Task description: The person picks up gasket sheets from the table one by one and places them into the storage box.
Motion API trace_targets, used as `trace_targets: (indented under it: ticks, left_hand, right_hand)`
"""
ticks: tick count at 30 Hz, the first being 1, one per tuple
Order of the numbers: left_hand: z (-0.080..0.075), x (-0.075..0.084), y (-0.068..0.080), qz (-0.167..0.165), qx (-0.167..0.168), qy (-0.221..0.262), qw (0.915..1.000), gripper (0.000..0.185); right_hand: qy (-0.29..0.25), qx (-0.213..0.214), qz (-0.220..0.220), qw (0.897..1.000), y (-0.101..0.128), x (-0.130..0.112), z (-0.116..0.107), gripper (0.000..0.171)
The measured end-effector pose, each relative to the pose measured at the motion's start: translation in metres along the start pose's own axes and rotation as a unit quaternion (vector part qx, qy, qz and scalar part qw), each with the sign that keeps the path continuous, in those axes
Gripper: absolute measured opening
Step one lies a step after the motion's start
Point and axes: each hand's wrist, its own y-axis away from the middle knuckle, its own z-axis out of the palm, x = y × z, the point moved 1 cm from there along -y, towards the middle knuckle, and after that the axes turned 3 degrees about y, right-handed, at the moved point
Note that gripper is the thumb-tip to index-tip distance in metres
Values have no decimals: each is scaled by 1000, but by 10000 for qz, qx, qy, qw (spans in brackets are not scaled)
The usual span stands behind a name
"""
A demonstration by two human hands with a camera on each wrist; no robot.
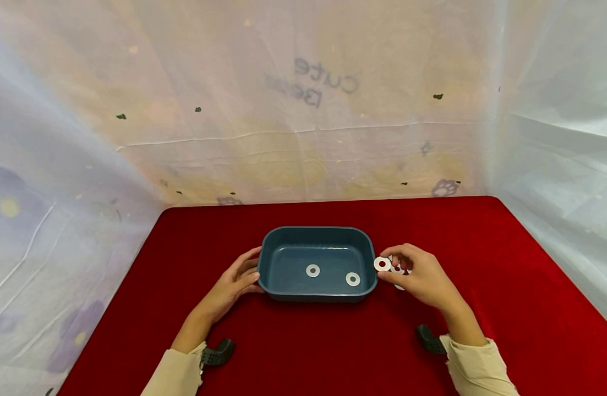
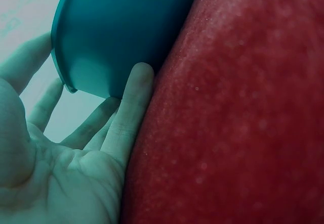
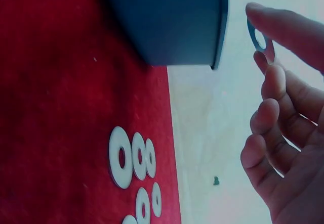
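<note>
The head view is bright and sharp, with soft, even light and edges that bend. Both wrist views are blurry up close, with white glare at 12 o'clock.

A flat white metal washer (image 1: 382, 264) with a round centre hole is pinched just above the right rim of the dark blue rectangular plastic tub (image 1: 317, 233), which sits upright on red cloth.

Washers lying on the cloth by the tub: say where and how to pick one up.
Pinch a washer by its thin outer rim, coming from above. It lies flat on the red cloth, so probably tip or slide one edge up first.
</note>
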Motion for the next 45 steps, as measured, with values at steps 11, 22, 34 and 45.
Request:
trace_targets:
  ticks: [11, 22, 34, 45]
  left_hand:
    - [1, 1, 0, -16, 32, -42, 10000, 61]
    - [0, -1, 0, -43, 38, -41, 10000, 61]
    - [0, 0, -1, -42, 10, -31, 10000, 61]
    - [-1, 0, -1, -37, 3, -21, 10000, 60]
  right_hand:
    - [-7, -13, -70, 10000, -3, -4, 14, 30]
    - [-148, -67, 25, 9999, -5, -7, 19, 29]
    - [-175, -210, 119, 9996, -5, -5, 19, 31]
    - [60, -46, 96, 9999, -4, 2, 12, 29]
